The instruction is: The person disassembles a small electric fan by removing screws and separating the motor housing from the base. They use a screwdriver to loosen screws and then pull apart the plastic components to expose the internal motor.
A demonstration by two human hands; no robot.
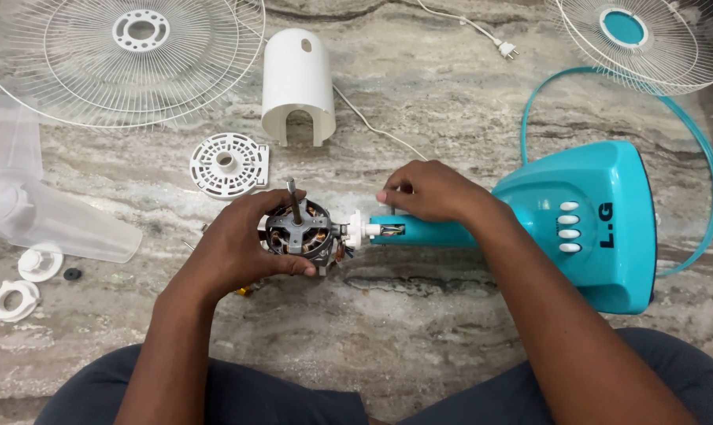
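- Floor of grey veined stone (419,330) is serving as our workbench, and we are sitting at it with the fan's parts lying spread around us, each one apart from the others.
- Two white wire guards are lying flat at the far corners: the left guard (81,71) with a white centre ring, the right guard (671,47) with a teal centre disc.
- We are seeing the teal base (600,260) resting on its side at the right, its face turned up; it is carrying a column of four white oval buttons and some dark lettering beside them. A thin teal rim hoop (707,157) is curving round behind it.
- The clear blade (49,220) is lying at the left edge, near two small white rings.
- The white motor cover (297,83) is standing beyond our hands, with the white cord and plug trailing past it.
- A round white slotted plate (229,164) is lying just beyond our left hand.
- Our left hand (234,248) is wrapping its fingers round the bare motor (297,232), shaft pointing up, seemingly to steady it at the centre of the floor.
- Our right hand (431,193) is closing its fingers on the teal neck (431,232) beside the motor's white joint, bracing it.
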